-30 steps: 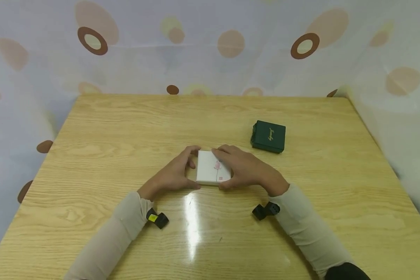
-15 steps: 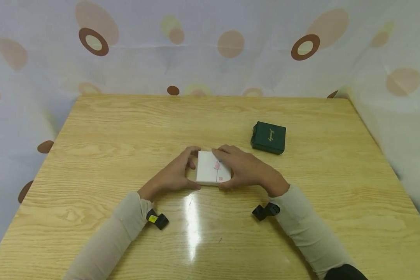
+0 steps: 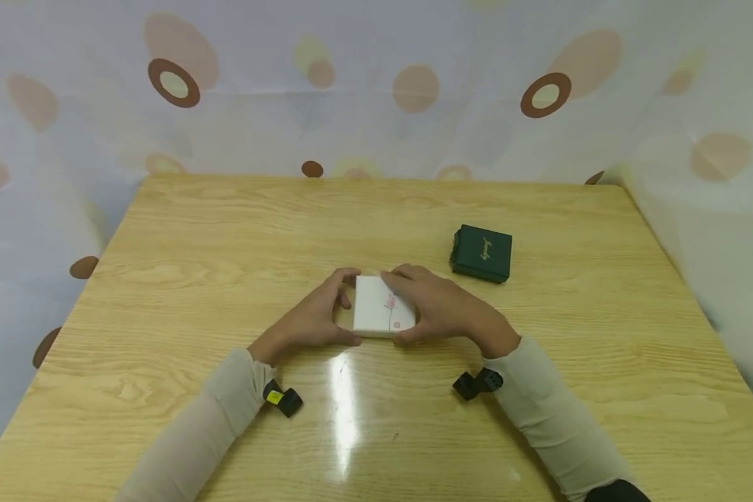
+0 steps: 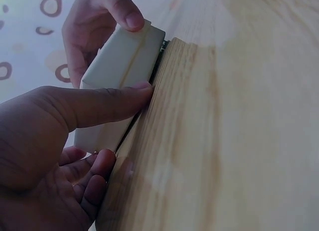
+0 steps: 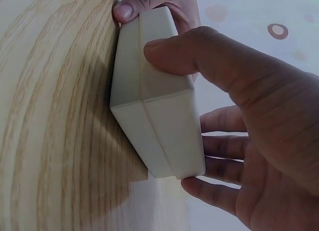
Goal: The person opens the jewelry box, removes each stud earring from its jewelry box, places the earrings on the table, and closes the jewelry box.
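Note:
A small white box (image 3: 376, 305) with a pink flower print on its lid lies on the wooden table between both hands. My left hand (image 3: 316, 310) grips its left end, thumb along the near side and fingers curled at the far side. From the right, my right hand (image 3: 436, 305) holds the box, its thumb on the near side. In the right wrist view that thumb (image 5: 172, 54) presses near the lid's edge, above a thin seam running round the box. The lid looks closed. The left thumb (image 4: 114, 101) lies low, close to the tabletop.
A dark green box (image 3: 482, 253) with gold lettering lies farther back to the right on the wooden table (image 3: 226, 237). A pale curtain (image 3: 364, 42) with brown and beige spots hangs behind and beside the table.
The head view has tilted up slightly, so everything sits a little lower in it. Both hands and the white box keep the same positions on the table.

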A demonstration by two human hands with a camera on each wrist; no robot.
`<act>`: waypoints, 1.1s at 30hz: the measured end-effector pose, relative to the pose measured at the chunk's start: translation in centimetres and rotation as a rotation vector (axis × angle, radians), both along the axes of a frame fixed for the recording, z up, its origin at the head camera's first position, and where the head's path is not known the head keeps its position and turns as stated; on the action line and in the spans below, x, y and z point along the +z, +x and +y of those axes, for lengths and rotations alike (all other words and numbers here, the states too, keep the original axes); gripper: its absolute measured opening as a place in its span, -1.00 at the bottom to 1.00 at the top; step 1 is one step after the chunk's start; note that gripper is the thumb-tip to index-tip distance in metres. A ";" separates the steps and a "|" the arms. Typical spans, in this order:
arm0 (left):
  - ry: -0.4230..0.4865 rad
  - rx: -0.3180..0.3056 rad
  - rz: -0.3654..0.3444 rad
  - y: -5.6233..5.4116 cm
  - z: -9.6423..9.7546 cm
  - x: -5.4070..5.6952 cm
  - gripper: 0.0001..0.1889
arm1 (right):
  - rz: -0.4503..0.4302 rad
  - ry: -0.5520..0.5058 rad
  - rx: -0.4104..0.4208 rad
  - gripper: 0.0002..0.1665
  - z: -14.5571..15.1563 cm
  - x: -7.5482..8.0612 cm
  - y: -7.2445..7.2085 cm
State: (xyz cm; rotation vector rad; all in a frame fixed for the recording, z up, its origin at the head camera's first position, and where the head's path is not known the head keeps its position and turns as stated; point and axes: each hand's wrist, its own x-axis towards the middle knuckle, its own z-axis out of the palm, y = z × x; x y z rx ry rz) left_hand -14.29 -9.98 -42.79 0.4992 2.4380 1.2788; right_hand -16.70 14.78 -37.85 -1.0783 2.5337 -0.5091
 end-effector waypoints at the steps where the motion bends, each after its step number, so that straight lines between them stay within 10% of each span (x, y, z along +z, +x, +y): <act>1: 0.002 0.002 0.000 0.0 0.0 0.0 0.17 | 0.000 -0.002 0.001 0.19 0.0 0.0 0.0; 33: -0.010 0.023 -0.006 0.0 0.1 0.0 0.14 | -0.002 -0.025 0.001 0.21 0.3 0.3 -0.4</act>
